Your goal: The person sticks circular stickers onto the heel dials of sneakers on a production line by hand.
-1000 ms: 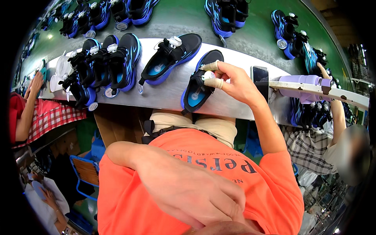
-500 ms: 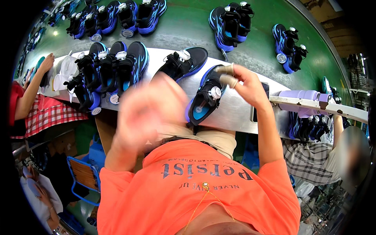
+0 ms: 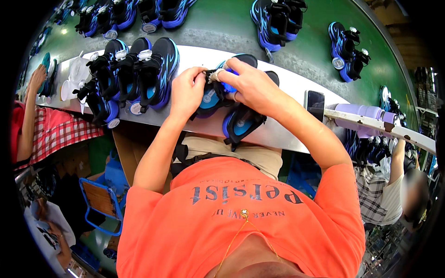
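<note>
A black sneaker [image 3: 208, 99] with a blue insole lies on the metal bench in front of me, partly hidden under my fingers. On its left side, my left hand [image 3: 187, 91] pinches the upper near the opening. My right hand [image 3: 254, 89] reaches over from the right, its covered fingertips closed at the lacing area. Something bright blue shows beneath that hand; I cannot make out what it is. Just right of this shoe sits its look-alike, a second black sneaker [image 3: 244, 121], partly covered by my right hand and wrist.
Several black and blue sneakers [image 3: 160, 69] with white lace bundles stand to the left on the bench [image 3: 296, 92]. More pairs [image 3: 273, 25] rest on the green surface beyond. A phone [image 3: 314, 103] and a lilac object [image 3: 361, 113] are at right. Co-workers' arms [image 3: 31, 99] show at the sides.
My left hand, blurred before, has come to the left sneaker. The right hand has left the right sneaker's toe and moved left onto the same shoe. The right sneaker's lace bundle is now hidden.
</note>
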`<state>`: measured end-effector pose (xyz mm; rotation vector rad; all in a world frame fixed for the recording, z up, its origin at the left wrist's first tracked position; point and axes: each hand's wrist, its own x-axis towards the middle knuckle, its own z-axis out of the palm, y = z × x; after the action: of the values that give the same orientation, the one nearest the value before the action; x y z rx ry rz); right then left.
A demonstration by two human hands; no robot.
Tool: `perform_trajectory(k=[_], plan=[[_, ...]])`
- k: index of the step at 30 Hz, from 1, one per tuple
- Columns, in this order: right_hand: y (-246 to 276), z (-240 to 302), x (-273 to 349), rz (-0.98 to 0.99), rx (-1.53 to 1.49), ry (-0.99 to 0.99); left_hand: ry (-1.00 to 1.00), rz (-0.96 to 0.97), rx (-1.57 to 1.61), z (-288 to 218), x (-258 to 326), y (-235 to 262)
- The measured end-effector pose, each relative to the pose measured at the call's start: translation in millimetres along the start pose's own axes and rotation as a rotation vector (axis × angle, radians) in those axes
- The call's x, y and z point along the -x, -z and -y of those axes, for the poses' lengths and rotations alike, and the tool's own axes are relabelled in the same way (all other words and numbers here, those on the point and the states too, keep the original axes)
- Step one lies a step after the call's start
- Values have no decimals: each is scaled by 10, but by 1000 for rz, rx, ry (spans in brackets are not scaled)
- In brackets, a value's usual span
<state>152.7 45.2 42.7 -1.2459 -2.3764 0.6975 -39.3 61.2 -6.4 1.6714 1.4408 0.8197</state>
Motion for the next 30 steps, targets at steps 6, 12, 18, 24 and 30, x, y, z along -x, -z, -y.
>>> perform_trajectory(k=[6, 12, 18, 24, 30], plan=[[103, 1, -40, 171, -27, -193, 301, 411, 185, -335, 167, 313], [95, -89, 80, 50, -374, -170, 289, 585, 300, -288, 157, 242], [-70, -98, 139, -79, 109, -176, 328, 612, 335, -282, 233, 156], [83, -68, 202, -3, -214, -184, 355, 572, 391, -314, 270, 134], [339, 113, 131, 243, -495, -536, 364, 599, 319, -372, 307, 160]])
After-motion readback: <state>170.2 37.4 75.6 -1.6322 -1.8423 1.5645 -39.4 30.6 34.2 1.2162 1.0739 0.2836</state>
